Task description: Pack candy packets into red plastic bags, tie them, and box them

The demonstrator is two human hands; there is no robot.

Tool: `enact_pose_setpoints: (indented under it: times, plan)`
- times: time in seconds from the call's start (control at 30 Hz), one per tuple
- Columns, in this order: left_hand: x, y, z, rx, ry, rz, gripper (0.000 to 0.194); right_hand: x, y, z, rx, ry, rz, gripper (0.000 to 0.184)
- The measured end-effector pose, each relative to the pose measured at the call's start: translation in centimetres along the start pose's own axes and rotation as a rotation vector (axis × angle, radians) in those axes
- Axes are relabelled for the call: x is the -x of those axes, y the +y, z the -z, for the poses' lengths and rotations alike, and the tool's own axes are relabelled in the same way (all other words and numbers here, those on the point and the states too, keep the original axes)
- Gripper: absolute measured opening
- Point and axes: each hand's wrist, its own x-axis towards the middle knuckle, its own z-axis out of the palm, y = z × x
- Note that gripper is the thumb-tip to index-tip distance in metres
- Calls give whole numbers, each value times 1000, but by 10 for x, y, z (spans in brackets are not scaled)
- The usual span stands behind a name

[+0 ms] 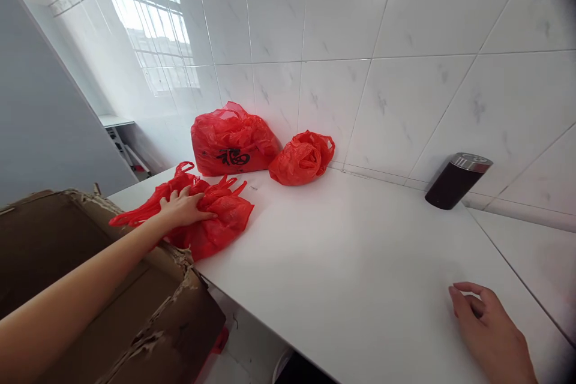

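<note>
My left hand lies with spread fingers on a loose heap of red plastic bags, at the table's left edge. Several bag handles stick up around the fingers, and part of the heap hangs over the rim of a cardboard box. My right hand rests on the right side of the white table, its fingers curled and the thumb close to the index fingertip. I see nothing held in it. Its lower fingers are hidden from view.
Against the tiled wall stand a full red bag with black lettering and a smaller bunched red bag. A dark cylinder with a silver top stands at the back right. The box has torn edges.
</note>
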Motion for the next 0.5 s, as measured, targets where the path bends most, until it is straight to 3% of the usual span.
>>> enact_pose_setpoints:
  times: [0.23, 0.37, 0.5]
  plan:
    - [43, 38, 7, -66, 220, -143, 57, 4, -2, 1, 11, -3, 8, 34]
    - [50, 46, 9, 7, 181, -163, 31, -3, 8, 3, 16, 14, 45, 34]
    - [51, 45, 14, 196, 137, -147, 21, -4, 3, -9, 43, 66, 69, 29]
